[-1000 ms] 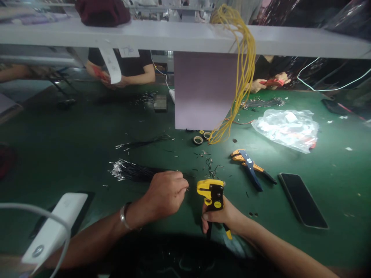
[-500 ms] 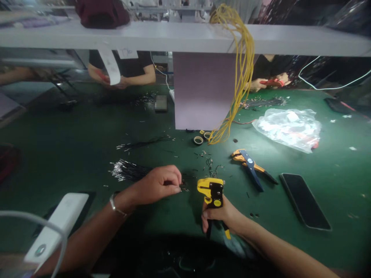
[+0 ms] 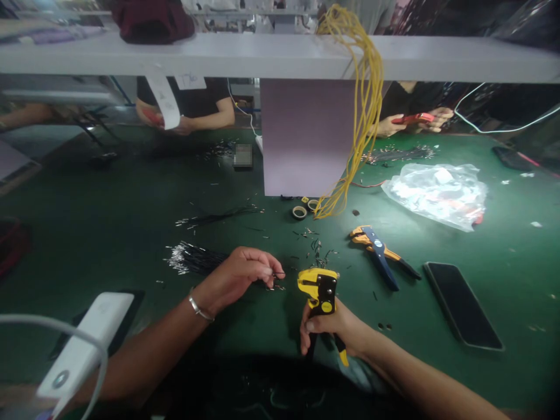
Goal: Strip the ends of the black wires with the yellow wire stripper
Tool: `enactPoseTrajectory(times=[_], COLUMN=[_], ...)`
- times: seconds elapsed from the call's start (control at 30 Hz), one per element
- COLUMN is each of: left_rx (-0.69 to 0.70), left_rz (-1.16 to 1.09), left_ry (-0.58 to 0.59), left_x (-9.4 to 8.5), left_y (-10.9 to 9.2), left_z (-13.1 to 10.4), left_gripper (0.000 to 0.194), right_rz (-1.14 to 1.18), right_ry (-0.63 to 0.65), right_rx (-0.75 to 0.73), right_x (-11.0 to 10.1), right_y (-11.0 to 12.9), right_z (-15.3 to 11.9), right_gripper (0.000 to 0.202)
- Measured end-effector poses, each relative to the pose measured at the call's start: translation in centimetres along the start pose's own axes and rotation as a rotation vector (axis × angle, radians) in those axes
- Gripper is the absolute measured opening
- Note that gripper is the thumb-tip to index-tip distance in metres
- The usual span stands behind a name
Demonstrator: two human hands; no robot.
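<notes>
My left hand [image 3: 245, 271] pinches a thin black wire [image 3: 279, 274] between thumb and fingertips, its end pointing right. Under and behind that hand lies a bundle of black wires [image 3: 192, 256] with bare silvery ends at the left. My right hand [image 3: 330, 324] is wrapped round the handles of a yellow and black wire stripper [image 3: 321, 286], held upright with its jaws toward the left. A small gap separates the wire's end from the jaws. Short black offcuts [image 3: 317, 248] are scattered on the table just beyond the stripper.
On the green table [image 3: 131, 233] lie a blue and orange wire stripper [image 3: 378, 251], a phone [image 3: 462, 306], a plastic bag [image 3: 437, 195], tape rolls [image 3: 299, 212] and a white power bank [image 3: 87, 344]. Yellow wires [image 3: 363, 105] hang from the shelf [image 3: 219, 55]. Two people work opposite.
My left hand has turned and lifted slightly, and a black wire now shows at its fingertips. My right hand with the wire stripper stays almost in place.
</notes>
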State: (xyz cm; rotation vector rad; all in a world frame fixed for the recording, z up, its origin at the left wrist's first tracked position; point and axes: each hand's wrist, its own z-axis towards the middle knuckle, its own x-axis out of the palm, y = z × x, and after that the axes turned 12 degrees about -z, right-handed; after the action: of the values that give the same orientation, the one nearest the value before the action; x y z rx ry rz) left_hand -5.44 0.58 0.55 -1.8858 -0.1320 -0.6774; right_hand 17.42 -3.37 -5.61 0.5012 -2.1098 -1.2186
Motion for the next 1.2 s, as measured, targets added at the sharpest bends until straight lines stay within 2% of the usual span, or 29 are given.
enactPoseTrajectory(times=[0.17, 0.33, 0.53, 0.93, 1.2], left_rx=[-0.014, 0.042, 0.088, 0.028, 0.039], left_rz=[0.126, 0.349, 0.474, 0.450, 0.452], left_ry=[-0.004, -0.044, -0.026, -0.009, 0.002], left_x=[-0.42, -0.31, -0.37, -0.45, -0.42], left_y=[-0.04, 0.04, 0.04, -0.43, -0.50], left_z=[0.29, 0.34, 0.03, 0.12, 0.04], left_gripper=[0.013, 0.015, 0.016, 0.015, 0.016], right_rz=[0.051, -0.047, -0.127, -0.175, -0.165], right_ry=[0.015, 0.017, 0.013, -0.016, -0.036], right_rx=[-0.022, -0.021, -0.015, 0.010, 0.024], right_x=[-0.31, -0.23, -0.16, -0.13, 0.02], right_y=[-0.10, 0.34, 0.51, 0.27, -0.05], right_z=[0.14, 0.11, 0.21, 0.11, 0.13], right_gripper=[0.007, 0.007, 0.010, 0.007, 0.004])
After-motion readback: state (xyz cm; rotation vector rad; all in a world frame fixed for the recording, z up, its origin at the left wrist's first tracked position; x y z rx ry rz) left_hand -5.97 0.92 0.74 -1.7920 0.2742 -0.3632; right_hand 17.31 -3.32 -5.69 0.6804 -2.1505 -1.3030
